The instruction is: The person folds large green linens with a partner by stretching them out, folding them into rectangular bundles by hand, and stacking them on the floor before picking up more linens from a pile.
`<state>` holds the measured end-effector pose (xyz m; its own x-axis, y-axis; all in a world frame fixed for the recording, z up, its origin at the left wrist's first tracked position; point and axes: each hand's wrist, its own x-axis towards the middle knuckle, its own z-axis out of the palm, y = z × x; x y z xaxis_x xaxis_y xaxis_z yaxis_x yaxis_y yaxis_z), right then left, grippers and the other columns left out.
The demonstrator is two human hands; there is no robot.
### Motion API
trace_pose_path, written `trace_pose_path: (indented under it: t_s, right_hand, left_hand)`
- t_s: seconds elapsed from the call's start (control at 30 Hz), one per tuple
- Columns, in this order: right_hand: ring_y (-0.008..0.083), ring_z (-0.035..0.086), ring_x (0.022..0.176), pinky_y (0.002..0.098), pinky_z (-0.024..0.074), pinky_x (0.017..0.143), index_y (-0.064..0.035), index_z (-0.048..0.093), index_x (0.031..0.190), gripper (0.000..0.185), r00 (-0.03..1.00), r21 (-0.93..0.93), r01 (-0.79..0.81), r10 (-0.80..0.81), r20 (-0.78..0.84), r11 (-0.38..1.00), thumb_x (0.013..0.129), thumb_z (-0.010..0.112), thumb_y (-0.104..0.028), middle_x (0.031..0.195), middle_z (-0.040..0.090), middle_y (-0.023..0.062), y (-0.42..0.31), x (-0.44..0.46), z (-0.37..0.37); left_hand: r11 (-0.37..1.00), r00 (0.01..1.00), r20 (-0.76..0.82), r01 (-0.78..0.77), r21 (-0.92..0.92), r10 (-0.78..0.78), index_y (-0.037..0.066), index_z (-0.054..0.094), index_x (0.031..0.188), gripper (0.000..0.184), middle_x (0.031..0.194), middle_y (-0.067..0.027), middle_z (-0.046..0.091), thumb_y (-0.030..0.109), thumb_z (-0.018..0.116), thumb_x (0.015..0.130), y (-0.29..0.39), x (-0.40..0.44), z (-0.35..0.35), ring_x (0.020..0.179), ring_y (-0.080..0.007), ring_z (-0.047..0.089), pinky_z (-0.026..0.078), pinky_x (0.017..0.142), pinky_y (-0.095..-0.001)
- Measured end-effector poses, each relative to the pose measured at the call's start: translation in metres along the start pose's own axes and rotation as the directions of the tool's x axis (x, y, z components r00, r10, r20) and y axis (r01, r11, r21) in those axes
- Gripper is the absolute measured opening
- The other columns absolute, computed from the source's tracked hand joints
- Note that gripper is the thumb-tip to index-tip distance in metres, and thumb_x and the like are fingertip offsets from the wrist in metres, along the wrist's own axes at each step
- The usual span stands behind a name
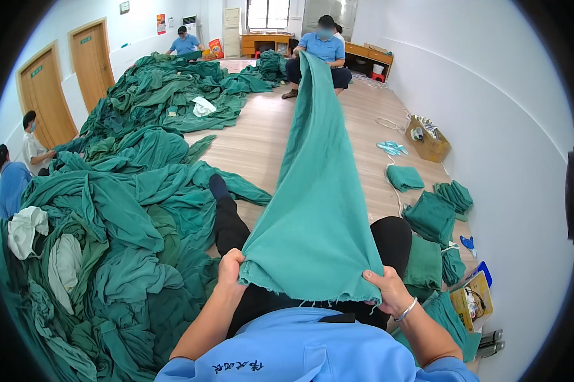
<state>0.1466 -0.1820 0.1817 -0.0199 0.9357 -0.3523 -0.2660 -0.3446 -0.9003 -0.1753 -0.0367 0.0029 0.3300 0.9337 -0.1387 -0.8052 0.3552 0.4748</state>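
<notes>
A long green cloth [315,210] stretches from my lap toward a seated person in a blue shirt, whose hands are near its far end. My left hand [231,267] is closed on the near left corner of the cloth. On the near right corner, my right hand [389,290] grips the edge, thumb on top; a silver bracelet circles that wrist. Loose threads hang from the frayed near edge between my hands. The cloth is raised off the floor and covers part of my dark-trousered legs.
A large heap of green cloths [128,210] fills the left side, with people seated beyond it. At the right lie folded green cloths [430,216], a cardboard box [429,148], a yellow box [481,302] and metal flasks [490,344]. Wooden desks [261,44] stand behind.
</notes>
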Motion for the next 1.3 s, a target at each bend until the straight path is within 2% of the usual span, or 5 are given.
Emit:
trace_pose_path:
  t_s: [0.13, 0.53, 0.93, 1.03, 1.3]
  right_hand:
    - [0.0122, 0.058, 0.057, 0.0225, 0.0405, 0.039, -0.0024, 0.055, 0.096, 0.028, 0.999, 0.081, -0.004, 0.007, -0.034, 0.997, 0.081, 0.063, -0.024, 0.077, 0.061, 0.0058, -0.002, 0.014, -0.008]
    - [0.0129, 0.055, 0.049, 0.0234, 0.0375, 0.036, -0.0031, 0.056, 0.093, 0.021, 0.985, 0.139, 0.17, -0.163, -0.064, 0.976, 0.082, 0.06, -0.021, 0.07, 0.059, 0.0053, -0.048, 0.047, -0.05]
    - [0.0148, 0.057, 0.052, 0.0243, 0.0433, 0.04, 0.002, 0.057, 0.092, 0.022, 0.979, 0.153, -0.104, 0.128, -0.159, 0.983, 0.08, 0.062, -0.016, 0.074, 0.061, 0.0087, -0.075, 0.116, -0.095]
    - [0.0202, 0.063, 0.076, 0.0319, 0.0527, 0.07, 0.0083, 0.056, 0.101, 0.024, 0.956, 0.149, -0.23, 0.252, -0.149, 0.962, 0.081, 0.058, -0.004, 0.089, 0.063, 0.0137, -0.088, 0.144, -0.115]
    - [0.0179, 0.062, 0.067, 0.0295, 0.0532, 0.064, 0.0075, 0.059, 0.093, 0.02, 0.916, -0.112, -0.398, 0.387, -0.108, 0.911, 0.08, 0.061, -0.008, 0.084, 0.064, 0.0118, -0.049, 0.179, -0.195]
  left_hand:
    - [0.995, 0.951, -0.295, 0.084, -0.051, -0.095, -0.005, 0.047, 0.073, 0.017, 0.08, -0.018, 0.054, 0.008, 0.04, 0.064, -0.004, -0.004, 0.052, 0.072, -0.0321, 0.058, 0.052, 0.069, -0.0439]
    - [0.924, 0.972, -0.155, -0.113, 0.364, 0.179, 0.007, 0.038, 0.059, 0.009, 0.065, -0.0027, 0.038, 0.001, 0.041, 0.065, 0.029, 0.041, 0.166, 0.055, -0.0172, 0.042, 0.044, 0.053, -0.0345]
    - [0.893, 0.954, -0.294, 0.182, 0.411, -0.059, 0.008, 0.039, 0.061, 0.013, 0.063, -0.0035, 0.043, -0.002, 0.044, 0.068, 0.014, 0.125, 0.173, 0.054, -0.0158, 0.047, 0.046, 0.052, -0.0314]
    - [0.857, 0.938, -0.347, 0.171, 0.485, 0.009, 0.008, 0.042, 0.06, 0.014, 0.06, -0.0033, 0.046, -0.003, 0.047, 0.067, 0.013, 0.159, 0.186, 0.052, -0.0141, 0.046, 0.045, 0.05, -0.0301]
    - [0.65, 0.905, -0.424, 0.311, 0.693, 0.019, 0.005, 0.048, 0.058, 0.011, 0.058, 0.0001, 0.046, -0.002, 0.052, 0.065, -0.066, 0.134, 0.125, 0.054, -0.0101, 0.043, 0.035, 0.048, -0.0256]
